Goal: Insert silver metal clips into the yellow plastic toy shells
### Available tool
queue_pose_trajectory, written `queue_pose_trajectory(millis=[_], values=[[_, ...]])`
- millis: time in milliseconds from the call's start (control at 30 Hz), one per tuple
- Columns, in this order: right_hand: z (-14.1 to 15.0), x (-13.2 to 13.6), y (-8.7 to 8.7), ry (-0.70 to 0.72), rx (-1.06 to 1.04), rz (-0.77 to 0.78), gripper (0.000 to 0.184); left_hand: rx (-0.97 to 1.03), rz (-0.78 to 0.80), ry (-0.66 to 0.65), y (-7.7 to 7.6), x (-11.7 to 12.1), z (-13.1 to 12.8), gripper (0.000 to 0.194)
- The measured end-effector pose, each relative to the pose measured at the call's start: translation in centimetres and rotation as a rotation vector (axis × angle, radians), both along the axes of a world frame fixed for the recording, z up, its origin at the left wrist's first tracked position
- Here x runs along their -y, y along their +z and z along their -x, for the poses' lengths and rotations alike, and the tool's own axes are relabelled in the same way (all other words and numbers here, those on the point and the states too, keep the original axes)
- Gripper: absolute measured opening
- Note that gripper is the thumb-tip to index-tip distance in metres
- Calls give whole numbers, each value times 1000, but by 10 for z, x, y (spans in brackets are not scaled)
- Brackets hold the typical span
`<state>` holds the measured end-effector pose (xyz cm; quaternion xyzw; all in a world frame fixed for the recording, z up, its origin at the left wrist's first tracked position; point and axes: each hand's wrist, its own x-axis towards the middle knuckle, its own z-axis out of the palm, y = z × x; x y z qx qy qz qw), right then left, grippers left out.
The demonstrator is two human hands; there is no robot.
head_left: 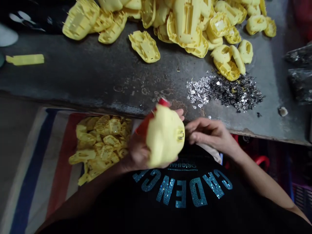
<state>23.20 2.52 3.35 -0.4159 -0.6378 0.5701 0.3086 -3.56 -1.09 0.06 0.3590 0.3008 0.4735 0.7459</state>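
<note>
Right at the near edge of the bench [85, 73], my left hand [138, 151] cups the yellow shell [163, 138], slotted end [180, 135] presumably angled for my half-curled right hand [214, 132], its contents, if any, unclear.

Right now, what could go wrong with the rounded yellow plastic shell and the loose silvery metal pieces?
The rounded yellow plastic shell might slip, as the left hand alone appears to hold it. Some loose silvery metal pieces lie near the front edge of the grey tabletop, so the right hand, close by, could sweep them off.
</note>
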Motion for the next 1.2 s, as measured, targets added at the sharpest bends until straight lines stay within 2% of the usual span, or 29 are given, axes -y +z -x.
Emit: queue_pose_trajectory(millis=[67,133,200,300,367,567,733,867,1033,1200], values=[[-16,-19,-1,-161,379,-456,14,30,-121,167,4,-6,-5,93],[-27,-36,-7,-230,699,-752,13,83,-89,223,9,-13,-7,85],[-30,-46,-17,-196,866,-907,16,126,18,207,14,-18,-8,80],[-27,-45,-27,-148,901,-1041,16,126,111,189,18,-19,-9,73],[-27,-39,-29,-137,869,-1049,15,125,129,205,20,-18,-11,68],[-37,-13,-25,-67,781,-909,12,121,155,163,19,-16,-19,56],[-41,4,-24,-113,695,-922,10,79,215,78,17,-13,-21,81],[-35,-2,-28,-226,809,-972,13,63,247,65,17,-12,-23,87],[-29,6,-31,-181,882,-1023,12,64,253,68,15,-12,-24,89],[-33,24,-33,-165,872,-1035,21,126,237,29,5,-13,-26,97]])
